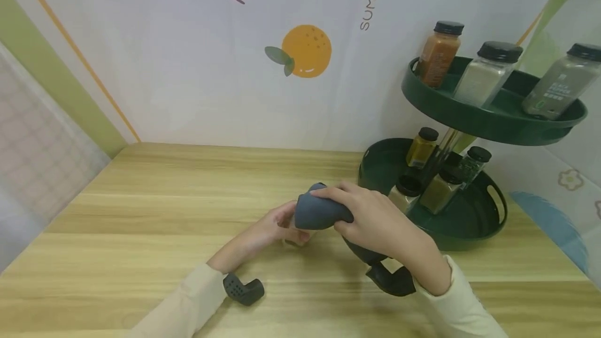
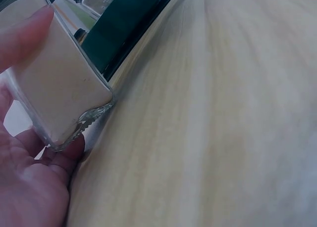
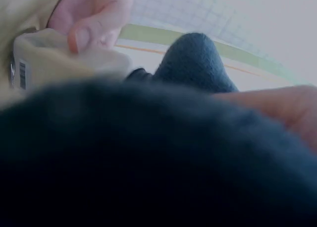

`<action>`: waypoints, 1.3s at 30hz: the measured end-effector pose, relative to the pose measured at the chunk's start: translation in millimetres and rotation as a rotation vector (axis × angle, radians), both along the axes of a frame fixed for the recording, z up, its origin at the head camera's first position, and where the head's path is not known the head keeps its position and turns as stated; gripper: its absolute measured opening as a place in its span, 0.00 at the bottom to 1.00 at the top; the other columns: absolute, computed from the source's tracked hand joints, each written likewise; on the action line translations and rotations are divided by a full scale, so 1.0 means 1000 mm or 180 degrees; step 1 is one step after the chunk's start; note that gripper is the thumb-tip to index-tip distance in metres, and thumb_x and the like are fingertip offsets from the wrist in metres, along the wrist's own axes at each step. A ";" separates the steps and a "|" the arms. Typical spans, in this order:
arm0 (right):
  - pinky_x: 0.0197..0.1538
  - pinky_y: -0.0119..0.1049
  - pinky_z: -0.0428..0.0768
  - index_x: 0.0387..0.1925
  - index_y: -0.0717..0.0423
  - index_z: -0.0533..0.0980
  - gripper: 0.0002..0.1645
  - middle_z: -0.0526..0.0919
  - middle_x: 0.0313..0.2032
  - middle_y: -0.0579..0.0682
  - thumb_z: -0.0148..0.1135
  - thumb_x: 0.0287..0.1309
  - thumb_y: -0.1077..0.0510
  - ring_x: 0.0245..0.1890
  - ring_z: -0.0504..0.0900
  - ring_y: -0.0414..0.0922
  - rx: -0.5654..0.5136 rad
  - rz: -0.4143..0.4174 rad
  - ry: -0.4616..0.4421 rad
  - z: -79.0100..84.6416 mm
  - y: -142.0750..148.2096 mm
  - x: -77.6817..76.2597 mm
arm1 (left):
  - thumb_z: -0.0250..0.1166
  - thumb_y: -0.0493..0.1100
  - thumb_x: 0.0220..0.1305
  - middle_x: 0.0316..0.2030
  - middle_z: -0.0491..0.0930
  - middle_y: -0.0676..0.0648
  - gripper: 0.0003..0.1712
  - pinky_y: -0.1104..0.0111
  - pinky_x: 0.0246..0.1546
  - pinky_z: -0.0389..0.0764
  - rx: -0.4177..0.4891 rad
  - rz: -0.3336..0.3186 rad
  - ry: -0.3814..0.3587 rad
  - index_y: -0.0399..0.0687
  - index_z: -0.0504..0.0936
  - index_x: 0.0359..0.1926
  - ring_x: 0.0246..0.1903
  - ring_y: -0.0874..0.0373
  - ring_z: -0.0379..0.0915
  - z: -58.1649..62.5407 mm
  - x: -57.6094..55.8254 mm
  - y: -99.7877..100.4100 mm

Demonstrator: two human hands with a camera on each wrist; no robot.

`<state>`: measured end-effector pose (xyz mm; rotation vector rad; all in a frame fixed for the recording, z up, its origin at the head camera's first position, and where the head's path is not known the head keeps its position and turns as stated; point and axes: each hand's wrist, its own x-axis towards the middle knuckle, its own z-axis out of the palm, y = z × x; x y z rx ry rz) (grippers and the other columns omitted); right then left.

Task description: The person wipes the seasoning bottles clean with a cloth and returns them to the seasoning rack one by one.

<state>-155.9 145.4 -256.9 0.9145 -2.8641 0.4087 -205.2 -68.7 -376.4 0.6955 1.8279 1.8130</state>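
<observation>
A glass spice jar of beige powder (image 2: pixel 62 83) is in my left hand (image 1: pixel 271 231), gripped between thumb and fingers and tilted just above the table. In the right wrist view the jar (image 3: pixel 44 63) shows a barcode on its side. My right hand (image 1: pixel 375 218) grips a dark blue-grey cloth (image 1: pixel 319 213), bunched at the jar's upper end. The cloth hides the jar's top in the head view, and whether a lid is on it I cannot tell. More cloth hangs below the right palm and fills the lower right wrist view.
To the right stands a two-tier dark green rack (image 1: pixel 493 119). Its upper tray holds three black-lidded spice jars, among them an orange one (image 1: pixel 439 56); several smaller jars stand in its lower tray (image 1: pixel 469 228). The wooden table (image 1: pixel 141 213) meets a printed curtain (image 1: pixel 211 77) behind.
</observation>
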 end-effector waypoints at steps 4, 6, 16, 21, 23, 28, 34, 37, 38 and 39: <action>0.44 0.43 0.80 0.58 0.38 0.71 0.32 0.77 0.51 0.48 0.63 0.50 0.62 0.43 0.80 0.47 0.0043 0.0060 -0.0106 0.002 0.006 -0.002 | 0.65 0.39 0.54 0.62 0.68 0.50 0.36 0.51 0.66 0.54 -0.0029 0.0005 -0.0048 0.57 0.65 0.64 0.63 0.53 0.59 0.000 0.001 -0.001; 0.43 0.43 0.80 0.58 0.38 0.71 0.32 0.77 0.51 0.49 0.62 0.50 0.62 0.42 0.80 0.46 0.0069 0.0072 -0.0093 0.003 0.008 -0.003 | 0.65 0.39 0.54 0.60 0.69 0.49 0.35 0.52 0.64 0.56 -0.0058 0.0031 -0.0036 0.57 0.66 0.63 0.61 0.53 0.61 0.000 0.001 0.000; 0.44 0.48 0.80 0.54 0.38 0.74 0.31 0.77 0.52 0.49 0.64 0.48 0.64 0.44 0.80 0.50 0.0178 -0.0106 0.0015 0.005 0.017 -0.006 | 0.67 0.39 0.53 0.53 0.72 0.50 0.28 0.56 0.60 0.58 -0.0037 0.0126 -0.0093 0.55 0.71 0.57 0.55 0.55 0.64 0.001 0.000 0.002; 0.36 0.44 0.79 0.53 0.35 0.75 0.31 0.79 0.45 0.48 0.65 0.47 0.62 0.38 0.81 0.47 0.0428 -0.0394 0.0198 0.013 0.021 0.001 | 0.67 0.37 0.52 0.48 0.73 0.50 0.28 0.60 0.55 0.64 0.0060 0.0129 -0.0057 0.53 0.70 0.56 0.51 0.54 0.66 -0.001 0.000 0.001; 0.33 0.42 0.78 0.54 0.34 0.74 0.32 0.79 0.42 0.48 0.66 0.46 0.61 0.34 0.80 0.45 0.0435 -0.0484 0.0320 0.016 0.021 0.003 | 0.67 0.37 0.52 0.49 0.73 0.49 0.29 0.60 0.56 0.63 0.0065 0.0148 -0.0026 0.52 0.70 0.56 0.51 0.53 0.66 -0.001 0.000 0.001; 0.38 0.45 0.80 0.60 0.34 0.69 0.38 0.77 0.46 0.48 0.66 0.47 0.61 0.39 0.81 0.47 0.0032 -0.0285 0.0463 0.011 0.012 0.002 | 0.67 0.38 0.52 0.58 0.69 0.51 0.32 0.50 0.65 0.54 -0.0028 0.0167 -0.0059 0.56 0.69 0.59 0.62 0.50 0.59 -0.001 0.000 -0.001; 0.43 0.46 0.81 0.62 0.37 0.68 0.37 0.77 0.51 0.50 0.66 0.50 0.61 0.44 0.81 0.49 -0.0007 -0.0006 0.0312 -0.002 0.004 -0.004 | 0.65 0.39 0.54 0.60 0.69 0.51 0.35 0.48 0.66 0.50 -0.0022 0.0099 -0.0092 0.60 0.65 0.63 0.62 0.52 0.59 0.000 -0.001 -0.001; 0.44 0.47 0.81 0.61 0.37 0.68 0.36 0.76 0.52 0.49 0.65 0.50 0.62 0.45 0.81 0.50 0.0024 -0.0023 0.0244 -0.002 0.006 -0.005 | 0.66 0.39 0.54 0.57 0.70 0.50 0.32 0.53 0.63 0.56 -0.0032 0.0125 -0.0087 0.57 0.68 0.61 0.58 0.54 0.62 0.000 -0.001 -0.001; 0.44 0.47 0.81 0.61 0.37 0.68 0.36 0.77 0.52 0.49 0.65 0.50 0.62 0.45 0.81 0.50 0.0040 -0.0032 0.0242 -0.002 0.007 -0.005 | 0.66 0.39 0.53 0.56 0.70 0.49 0.31 0.54 0.62 0.57 -0.0035 0.0136 -0.0085 0.56 0.69 0.59 0.56 0.53 0.63 0.000 -0.002 -0.001; 0.43 0.47 0.81 0.61 0.37 0.68 0.36 0.76 0.52 0.49 0.65 0.50 0.62 0.45 0.81 0.50 0.0056 -0.0036 0.0237 -0.001 0.008 -0.005 | 0.66 0.39 0.53 0.56 0.70 0.49 0.31 0.54 0.61 0.57 -0.0028 0.0141 -0.0089 0.56 0.69 0.59 0.56 0.54 0.63 0.000 -0.002 0.000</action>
